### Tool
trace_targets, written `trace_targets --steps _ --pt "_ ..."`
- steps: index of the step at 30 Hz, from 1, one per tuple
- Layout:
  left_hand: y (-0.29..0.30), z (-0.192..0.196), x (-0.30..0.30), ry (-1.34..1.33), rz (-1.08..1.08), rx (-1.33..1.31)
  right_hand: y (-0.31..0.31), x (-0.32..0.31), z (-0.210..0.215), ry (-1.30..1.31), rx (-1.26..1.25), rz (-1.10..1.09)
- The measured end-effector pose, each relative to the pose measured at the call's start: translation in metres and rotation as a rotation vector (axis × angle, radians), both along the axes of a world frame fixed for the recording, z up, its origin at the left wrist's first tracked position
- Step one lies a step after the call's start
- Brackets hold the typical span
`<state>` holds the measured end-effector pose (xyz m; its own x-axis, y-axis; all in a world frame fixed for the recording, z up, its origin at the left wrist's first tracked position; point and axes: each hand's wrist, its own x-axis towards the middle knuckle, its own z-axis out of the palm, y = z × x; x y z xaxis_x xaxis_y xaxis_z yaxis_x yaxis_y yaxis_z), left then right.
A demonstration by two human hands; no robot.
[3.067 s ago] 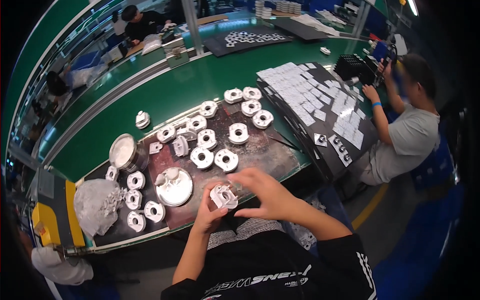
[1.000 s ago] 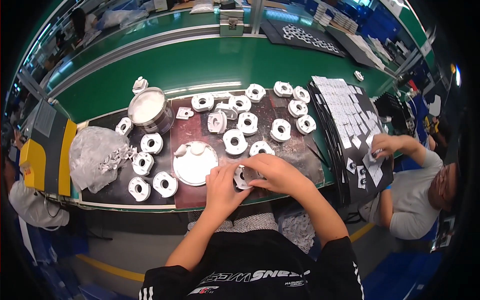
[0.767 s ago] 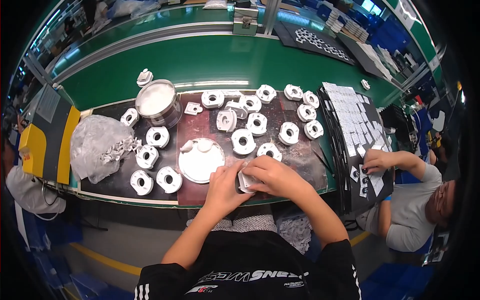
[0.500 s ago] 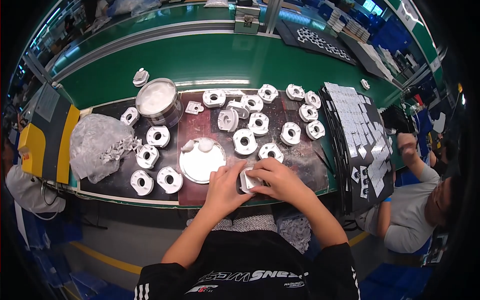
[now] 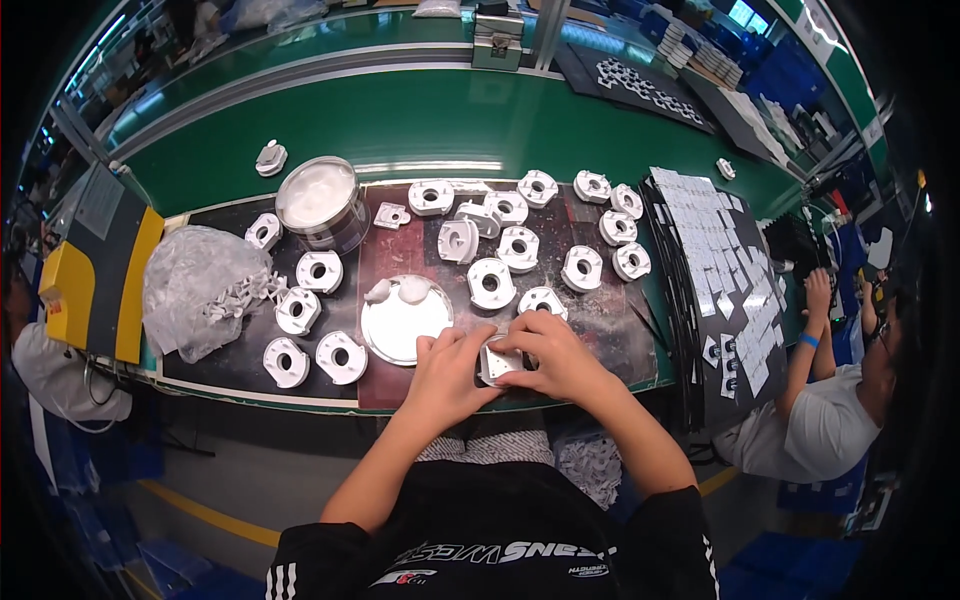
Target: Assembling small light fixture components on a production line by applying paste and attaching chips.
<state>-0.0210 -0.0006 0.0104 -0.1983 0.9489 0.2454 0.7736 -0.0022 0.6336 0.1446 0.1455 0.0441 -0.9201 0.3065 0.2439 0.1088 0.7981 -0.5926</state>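
head view: left hand (image 5: 445, 376) and right hand (image 5: 556, 357) grip a white rounded plastic-looking housing (image 5: 499, 364). uneven finger pressure could tilt it.

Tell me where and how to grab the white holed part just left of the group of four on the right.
Pinch the holed part by opposite sides of its outer wall, probably coming down from the near side. It lies flat with the hole up, leaving that wall exposed, and bare mat shows in front. Your right grip is nearer but occupied with another white part.
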Motion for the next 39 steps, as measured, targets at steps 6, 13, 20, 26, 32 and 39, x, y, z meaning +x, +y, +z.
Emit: trace_targets --steps 6,13,20,26,32,39 --pt "0.000 -0.003 -0.001 -0.002 -0.002 -0.004 -0.005 0.002 0.002 0.027 0.016 -0.057" --pt "0.000 0.000 -0.001 -0.020 -0.013 0.000 -0.003 0.012 -0.002 0.047 -0.029 -0.055" --pt "0.000 0.002 -0.003 -0.059 -0.022 -0.067 -0.001 0.006 0.007 -0.036 -0.005 -0.048" --pt "0.003 -0.003 -0.006 -0.028 -0.042 0.023 -0.006 0.001 0.016 -0.150 0.046 -0.070" --pt "-0.003 0.001 -0.008 -0.043 -0.043 -0.034 -0.011 0.001 0.013 -0.095 0.064 -0.069" --pt "-0.059 0.049 -0.043 0.008 0.143 0.241 -0.028 0.018 0.024 0.134 0.079 -0.270"
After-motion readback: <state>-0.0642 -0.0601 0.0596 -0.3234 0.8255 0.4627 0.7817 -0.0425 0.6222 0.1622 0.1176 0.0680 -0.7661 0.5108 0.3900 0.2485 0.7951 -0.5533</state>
